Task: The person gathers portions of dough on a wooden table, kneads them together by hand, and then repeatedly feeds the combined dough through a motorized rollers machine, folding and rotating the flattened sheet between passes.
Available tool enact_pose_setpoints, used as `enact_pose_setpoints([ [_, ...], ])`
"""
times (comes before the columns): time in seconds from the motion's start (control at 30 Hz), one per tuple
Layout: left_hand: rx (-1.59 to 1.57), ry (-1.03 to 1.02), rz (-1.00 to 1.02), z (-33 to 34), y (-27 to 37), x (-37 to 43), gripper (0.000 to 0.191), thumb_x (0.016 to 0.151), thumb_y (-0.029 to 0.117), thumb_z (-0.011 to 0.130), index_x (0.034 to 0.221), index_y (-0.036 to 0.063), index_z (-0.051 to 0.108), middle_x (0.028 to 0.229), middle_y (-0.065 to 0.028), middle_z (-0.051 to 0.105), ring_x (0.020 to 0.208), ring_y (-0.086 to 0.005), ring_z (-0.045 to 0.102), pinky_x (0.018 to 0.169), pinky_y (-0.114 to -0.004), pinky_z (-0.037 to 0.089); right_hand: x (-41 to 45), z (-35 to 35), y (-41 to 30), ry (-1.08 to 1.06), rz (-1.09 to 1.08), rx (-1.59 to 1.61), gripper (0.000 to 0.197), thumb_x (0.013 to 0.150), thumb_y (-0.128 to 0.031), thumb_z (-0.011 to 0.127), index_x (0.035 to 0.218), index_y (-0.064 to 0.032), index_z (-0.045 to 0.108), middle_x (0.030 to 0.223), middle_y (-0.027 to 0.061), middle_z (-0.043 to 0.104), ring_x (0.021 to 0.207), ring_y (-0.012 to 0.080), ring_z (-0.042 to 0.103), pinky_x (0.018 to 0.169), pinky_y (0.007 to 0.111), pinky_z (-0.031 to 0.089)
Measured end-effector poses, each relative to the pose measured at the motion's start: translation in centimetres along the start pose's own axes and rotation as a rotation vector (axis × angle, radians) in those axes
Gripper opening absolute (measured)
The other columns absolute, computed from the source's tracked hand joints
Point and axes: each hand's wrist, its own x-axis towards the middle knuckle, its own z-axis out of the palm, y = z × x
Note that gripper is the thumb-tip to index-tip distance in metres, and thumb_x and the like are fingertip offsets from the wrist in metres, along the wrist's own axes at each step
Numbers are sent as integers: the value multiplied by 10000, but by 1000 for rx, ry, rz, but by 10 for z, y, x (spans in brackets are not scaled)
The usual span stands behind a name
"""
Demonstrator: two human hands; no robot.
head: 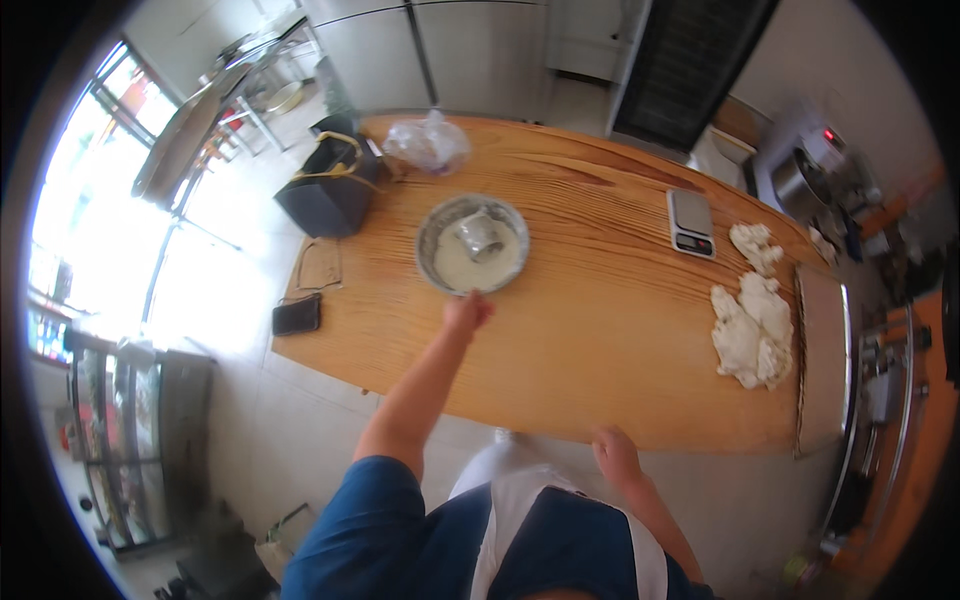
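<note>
A round metal bowl (425,262) holding pale flour (465,270) stands on the wooden table (585,345). A metal cup (478,235) lies tilted in the flour. My left hand (467,311) is at the bowl's near rim, fingers curled; whether it grips the rim cannot be made out. At the table's front edge, my right hand (616,452) is half curled, and its fingertips are blurred. Several pieces of dough (739,341) lie at the table's right side, with a digital kitchen scale (691,223) to their upper left.
A dark bag (330,199) with yellow handles and a clear plastic bag (429,144) stand at the back left. Eyeglasses (319,286) and a dark wallet-like case (296,315) lie near the left edge. A flat board (819,360) borders the right end.
</note>
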Motion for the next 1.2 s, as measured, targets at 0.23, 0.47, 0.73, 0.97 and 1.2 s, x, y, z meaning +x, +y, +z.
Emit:
enact_pose_setpoints([
  [0.23,-70,42,-202,14,-25,-73,323,796,255,455,1017,20,441,852,-129,547,715,-189,549,620,-261,466,192,1,-97,191,-572,131,281,669,-44,476,945,9,483,977,160,491,908,309,456,780,364,377],
  [0.47,111,194,-213,-48,-99,-162,295,796,205,469,1012,6,462,889,-106,528,755,-165,539,667,-250,457,310,32,-115,249,-350,-150,477,646,-118,524,1084,25,398,1206,238,229,1114,391,210,925,410,202],
  [0.73,-91,531,-457,-69,-200,-286,296,783,176,474,1014,-8,450,898,-126,513,762,-198,535,646,-269,455,336,63,-141,93,-474,-32,590,672,-128,531,1186,10,276,1275,243,48,1171,407,52,965,408,105],
  [0.97,-264,600,-457,-45,-218,-312,310,780,162,468,1024,-27,442,896,-133,517,759,-205,542,648,-271,454,339,69,-190,-119,-723,-67,270,703,-98,442,951,-35,529,1077,157,444,993,297,410,816,362,348],
  [1.2,-102,572,-334,-34,-240,-321,285,750,130,478,985,-33,469,842,-105,531,670,-156,538,585,-237,442,354,107,-228,-359,-455,-115,230,738,-142,401,856,-135,599,915,97,558,842,257,525,716,342,422],
])
